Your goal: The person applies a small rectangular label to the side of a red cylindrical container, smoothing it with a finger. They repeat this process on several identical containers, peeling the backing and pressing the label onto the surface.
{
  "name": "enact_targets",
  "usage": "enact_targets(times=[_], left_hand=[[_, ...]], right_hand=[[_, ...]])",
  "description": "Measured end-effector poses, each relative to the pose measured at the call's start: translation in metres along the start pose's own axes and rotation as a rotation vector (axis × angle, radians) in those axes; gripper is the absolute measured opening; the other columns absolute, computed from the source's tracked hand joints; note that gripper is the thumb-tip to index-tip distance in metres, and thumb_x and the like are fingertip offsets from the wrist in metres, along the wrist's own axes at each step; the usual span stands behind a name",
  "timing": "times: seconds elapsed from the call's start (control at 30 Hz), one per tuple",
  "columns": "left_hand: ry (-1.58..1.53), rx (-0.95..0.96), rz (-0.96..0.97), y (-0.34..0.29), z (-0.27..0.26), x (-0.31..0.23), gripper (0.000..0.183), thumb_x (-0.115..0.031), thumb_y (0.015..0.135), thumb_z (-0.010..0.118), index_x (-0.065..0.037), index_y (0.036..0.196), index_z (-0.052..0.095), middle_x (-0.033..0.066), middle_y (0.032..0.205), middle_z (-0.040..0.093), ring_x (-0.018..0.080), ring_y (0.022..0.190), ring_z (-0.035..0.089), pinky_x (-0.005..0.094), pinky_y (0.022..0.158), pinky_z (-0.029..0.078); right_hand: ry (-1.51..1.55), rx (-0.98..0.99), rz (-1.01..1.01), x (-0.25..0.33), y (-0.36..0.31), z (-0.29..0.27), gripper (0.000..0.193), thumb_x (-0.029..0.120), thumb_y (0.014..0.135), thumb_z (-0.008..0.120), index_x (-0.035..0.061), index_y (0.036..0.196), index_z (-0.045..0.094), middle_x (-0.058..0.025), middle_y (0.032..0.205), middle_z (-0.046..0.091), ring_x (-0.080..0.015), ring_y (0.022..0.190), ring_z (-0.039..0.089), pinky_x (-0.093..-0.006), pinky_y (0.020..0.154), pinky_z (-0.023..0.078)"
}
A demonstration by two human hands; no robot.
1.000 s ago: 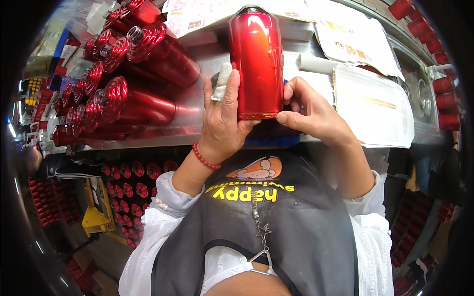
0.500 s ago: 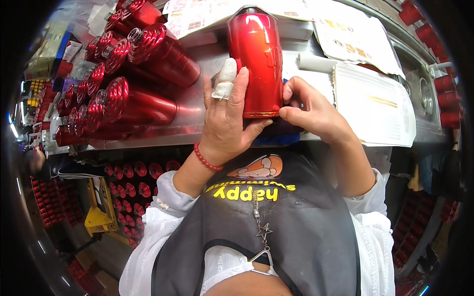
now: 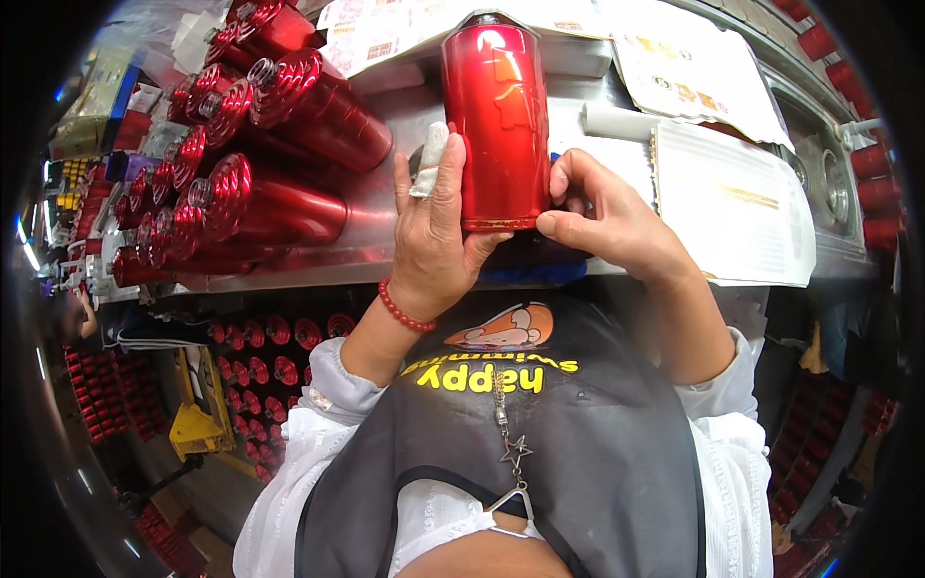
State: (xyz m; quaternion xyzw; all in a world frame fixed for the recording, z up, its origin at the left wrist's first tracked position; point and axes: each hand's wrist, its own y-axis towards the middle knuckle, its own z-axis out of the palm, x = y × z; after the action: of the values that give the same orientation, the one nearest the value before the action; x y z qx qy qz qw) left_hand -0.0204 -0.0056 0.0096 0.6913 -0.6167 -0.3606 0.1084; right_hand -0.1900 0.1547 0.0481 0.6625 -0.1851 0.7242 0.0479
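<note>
Our left hand (image 3: 434, 226) has slid its bandaged finger flatter along the red can (image 3: 496, 120).
Both hands clasp it (right hand (image 3: 602, 217) pinching the base rim), steadying it above the tabletop (image 3: 385, 207).

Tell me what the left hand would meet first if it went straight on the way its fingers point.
The left hand already rests on the red canister. Its fingers point up the picture, so probably the printed paper sheets come next, though depth is unclear.
</note>
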Motion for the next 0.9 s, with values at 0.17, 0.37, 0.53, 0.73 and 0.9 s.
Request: enact_targets(times=[0.17,0.37,0.53,0.73,0.9], left_hand=[[0.007,0.000,-0.015,-0.001,0.001,0.000,0.095,-0.054,0.095,0.061,0.006,0.157,0.023,0.0232,0.145,0.055,0.0384,0.139,0.050,0.0633,0.120,0.016],[-0.006,0.013,-0.019,-0.005,0.002,0.002,0.095,-0.055,0.096,0.059,0.007,0.157,0.022,0.0245,0.148,0.052,0.0388,0.139,0.049,0.0617,0.121,0.016],[-0.018,0.026,-0.058,-0.006,0.002,0.001,0.092,-0.057,0.099,0.052,0.009,0.156,0.022,0.0264,0.152,0.045,0.0397,0.140,0.047,0.0578,0.123,0.015],[-0.027,0.025,-0.055,-0.006,0.002,0.002,0.096,-0.059,0.098,0.052,0.008,0.157,0.017,0.0225,0.144,0.055,0.0379,0.134,0.054,0.0660,0.119,0.014],[-0.037,0.031,-0.066,-0.006,0.004,0.002,0.096,-0.059,0.099,0.051,0.008,0.158,0.016,0.0233,0.147,0.053,0.0384,0.137,0.051,0.0660,0.119,0.012]], right_hand=[[0.063,0.028,0.034,0.004,-0.002,-0.003,0.031,0.019,0.085,0.076,0.0111,0.100,0.050,0.0062,0.087,0.047,-0.0038,0.075,0.040,-0.0209,0.065,0.035],[0.002,0.024,0.031,0.004,-0.001,0.000,0.032,0.019,0.085,0.076,0.0107,0.100,0.050,0.0061,0.087,0.047,-0.0038,0.076,0.040,-0.0210,0.065,0.036],[0.001,0.003,0.029,-0.004,0.000,-0.004,0.028,0.015,0.085,0.073,0.0107,0.100,0.050,0.0063,0.087,0.047,-0.0036,0.075,0.040,-0.0209,0.064,0.036],[-0.040,-0.003,0.046,0.005,0.000,-0.001,0.029,0.015,0.085,0.074,0.0110,0.100,0.049,0.0065,0.087,0.047,-0.0035,0.074,0.039,-0.0209,0.063,0.035],[0.019,0.004,-0.005,-0.001,-0.001,-0.001,0.030,0.016,0.085,0.075,0.0110,0.100,0.050,0.0070,0.085,0.046,-0.0030,0.073,0.039,-0.0201,0.062,0.034]])
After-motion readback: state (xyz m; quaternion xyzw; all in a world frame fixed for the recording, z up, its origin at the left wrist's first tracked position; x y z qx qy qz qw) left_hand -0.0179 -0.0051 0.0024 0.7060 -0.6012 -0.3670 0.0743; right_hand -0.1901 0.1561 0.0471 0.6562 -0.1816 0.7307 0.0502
